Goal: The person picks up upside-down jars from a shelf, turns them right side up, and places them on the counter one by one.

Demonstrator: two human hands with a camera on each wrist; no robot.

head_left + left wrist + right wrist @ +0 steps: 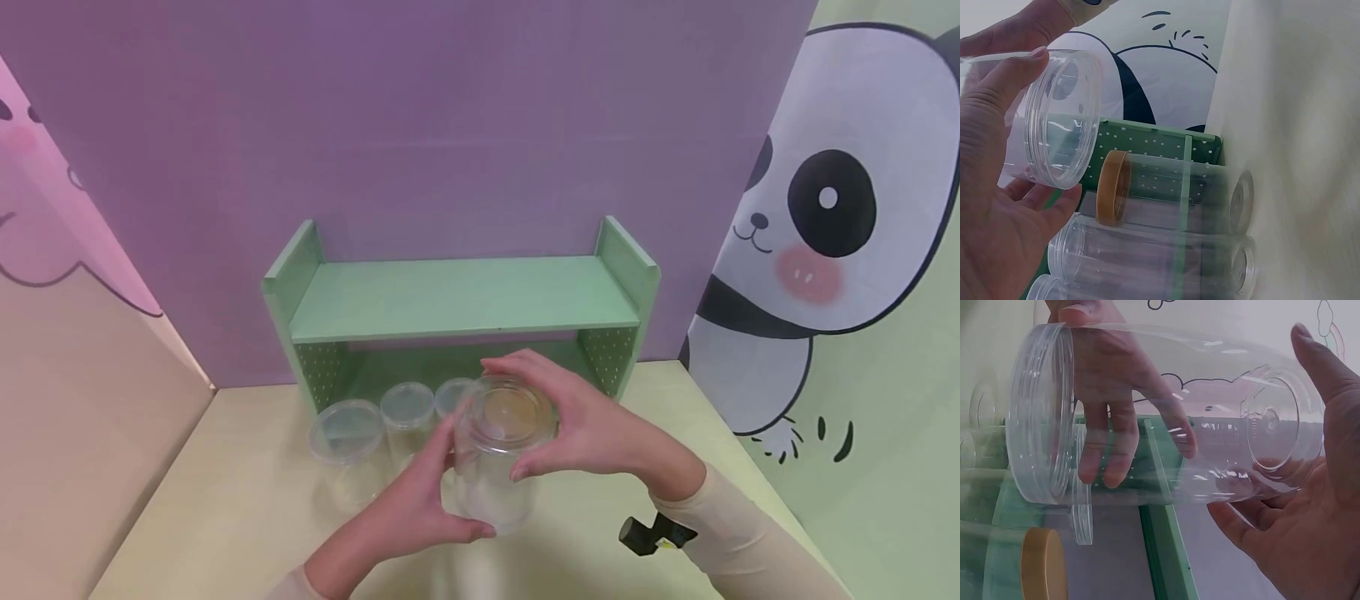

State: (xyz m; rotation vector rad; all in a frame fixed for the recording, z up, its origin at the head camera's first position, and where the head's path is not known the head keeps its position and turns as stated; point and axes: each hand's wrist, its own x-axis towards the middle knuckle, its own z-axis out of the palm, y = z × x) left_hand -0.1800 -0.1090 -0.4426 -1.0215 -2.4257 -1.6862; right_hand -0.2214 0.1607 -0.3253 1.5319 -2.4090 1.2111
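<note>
A large clear plastic jar is held upside down above the table, its clear lid facing downward and its round base up. My left hand grips the lower part, near the lid, with the thumb in front and the fingers round the far side. My right hand holds the upper end by the base, thumb and fingers spread on either side. Behind it on the table stand several clear jars; a wide one and a narrower one show at the left. One jar has an orange-brown lid.
A green two-level shelf stands at the back against a purple panel. Its sides have white dots. The pale table extends to both sides, and a panda picture covers the right wall. A black wrist device sits at my right sleeve.
</note>
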